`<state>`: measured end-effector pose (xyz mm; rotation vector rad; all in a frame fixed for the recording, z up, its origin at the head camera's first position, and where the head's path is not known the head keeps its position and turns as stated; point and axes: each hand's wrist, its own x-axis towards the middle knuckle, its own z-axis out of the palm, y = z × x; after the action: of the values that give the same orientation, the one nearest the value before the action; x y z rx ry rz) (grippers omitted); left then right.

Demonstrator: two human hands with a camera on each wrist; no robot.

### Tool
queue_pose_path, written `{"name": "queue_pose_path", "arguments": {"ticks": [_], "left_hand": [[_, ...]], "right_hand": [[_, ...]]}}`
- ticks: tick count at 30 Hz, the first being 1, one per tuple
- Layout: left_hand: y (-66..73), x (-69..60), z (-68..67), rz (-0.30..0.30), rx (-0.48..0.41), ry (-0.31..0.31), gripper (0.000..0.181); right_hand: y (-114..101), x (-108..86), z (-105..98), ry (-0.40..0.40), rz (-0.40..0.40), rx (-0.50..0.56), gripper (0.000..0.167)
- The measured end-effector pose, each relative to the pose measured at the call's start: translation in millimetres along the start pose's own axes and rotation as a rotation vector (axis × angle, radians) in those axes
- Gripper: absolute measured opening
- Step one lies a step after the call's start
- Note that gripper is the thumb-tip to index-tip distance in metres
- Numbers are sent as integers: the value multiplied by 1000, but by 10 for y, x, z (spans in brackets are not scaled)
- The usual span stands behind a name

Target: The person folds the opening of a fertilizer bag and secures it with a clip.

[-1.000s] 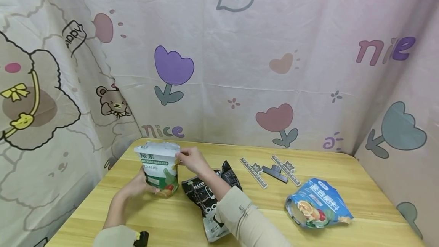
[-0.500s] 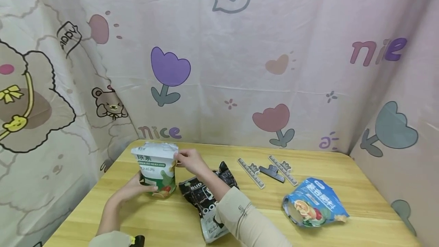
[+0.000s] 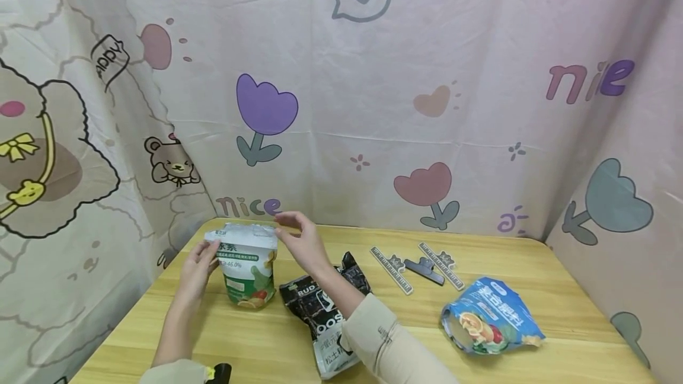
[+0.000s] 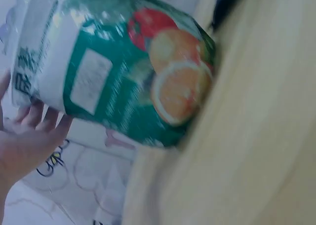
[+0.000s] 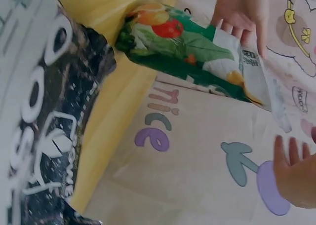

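Observation:
A white-and-green fertilizer bag (image 3: 248,268) with vegetable pictures stands upright on the table, its white top flattened. Along the bag's upper left side is my left hand (image 3: 197,265); the thumb lies at the near edge and the fingertips reach behind it. The left wrist view shows those fingers (image 4: 37,119) loosely extended at the bag's side. By the top right corner my right hand (image 3: 304,242) hovers, thumb and fingers parted. In the right wrist view a gap separates the right hand (image 5: 298,170) from the bag's top edge (image 5: 281,111).
A black soil bag (image 3: 325,313) lies under my right forearm. Farther right are two ruler-patterned clips (image 3: 392,268) with a dark clip (image 3: 425,269) between them. A blue fertilizer bag (image 3: 491,319) lies at the right of the wooden table (image 3: 576,336). Printed curtains surround the table.
My left hand has moved up from the bag's lower part to its upper left side. My right hand has let go of the top right corner and its fingers have spread.

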<state>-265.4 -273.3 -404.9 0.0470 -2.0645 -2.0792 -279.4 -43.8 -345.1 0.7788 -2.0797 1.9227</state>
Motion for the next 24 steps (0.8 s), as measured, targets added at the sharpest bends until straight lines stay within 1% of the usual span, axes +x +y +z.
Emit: {"name": "queue_pose_path", "arguments": {"ticks": [1,2,3,5,6,8,9,10,11,12,13,15,17,18,19,21,22,24], "left_hand": [[-2,25,5,20,-32,36,55],[-51,78,-17,55,-101,63,46],[-76,108,-37,69,-115,83,41],[-139,172,-78,88,-135,113,37],[-202,222,-115,104,-171,118,35],[-235,270,-136,97,-157,146,37],[-193,254,-116,72,-112,159,40],[-178,257,-102,65,-105,180,42],[-201,274,-116,74,-143,175,38],[-162,255,-89,68,-134,190,37],[-81,209,-38,45,-93,210,40],[26,144,24,30,-95,230,38],[134,78,83,2,-100,254,35],[223,31,133,-32,-57,276,37],[252,16,146,-44,-58,283,35],[-38,228,-6,-58,-76,282,39],[-153,305,-60,-50,-75,289,40],[-325,427,-159,-47,-71,280,46]], "right_hand": [[-20,-1,-8,8,-48,5,25],[-37,-4,-15,10,-99,-8,25],[-50,-7,-22,6,-160,-36,24],[-76,-22,-33,-17,-288,-122,23],[-85,-30,-37,-31,-355,-184,22],[-89,-41,-44,-67,-463,-296,21],[-90,-45,-46,-86,-502,-347,21],[-85,-49,-45,-107,-524,-401,20],[-78,-52,-44,-129,-537,-448,19],[-72,-56,-44,-152,-542,-495,19],[-65,-57,-43,-176,-535,-528,18],[-59,-61,-42,-214,-523,-587,18],[-50,-69,-39,-241,-503,-641,18],[-45,-71,-36,-251,-496,-665,19],[-37,-73,-32,-255,-488,-687,19],[-18,-84,-21,-254,-484,-738,20],[-9,-89,-12,-255,-474,-760,21],[6,-102,10,-261,-432,-777,24]]}}
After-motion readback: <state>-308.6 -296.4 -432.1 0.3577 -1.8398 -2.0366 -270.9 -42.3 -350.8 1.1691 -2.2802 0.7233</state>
